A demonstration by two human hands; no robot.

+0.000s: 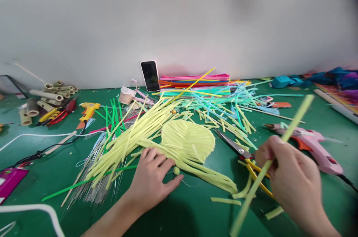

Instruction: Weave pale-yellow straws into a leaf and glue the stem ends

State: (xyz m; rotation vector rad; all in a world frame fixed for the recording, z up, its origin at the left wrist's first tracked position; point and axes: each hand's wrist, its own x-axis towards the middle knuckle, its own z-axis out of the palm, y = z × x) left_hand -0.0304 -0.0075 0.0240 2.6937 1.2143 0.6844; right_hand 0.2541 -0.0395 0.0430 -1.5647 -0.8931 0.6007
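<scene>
My right hand [291, 177] pinches a long pale yellow pipe cleaner [298, 116], which slants from upper right to lower left. Below it lie scissors [239, 150] with yellow handles, their blades apart; the hand partly covers them. My left hand [153, 177] rests at the near edge of the yellow pipe cleaners [131, 138], fingers stretched and thumb apart. Just beyond it is a leaf-shaped piece [186, 138] made of yellow pipe cleaners laid side by side, with a tail of loose strands [211, 177] running to the right. A small yellow knob [176, 170] sits by my left fingertips.
On the green table [167, 218] lie a pink glue gun [314, 144], a yellow glue gun [88, 111], thin metal wires [97, 185], pliers [60, 114] and bamboo tubes [49, 97]. A phone [150, 76] leans on the wall beside bundled coloured pipe cleaners [195, 84].
</scene>
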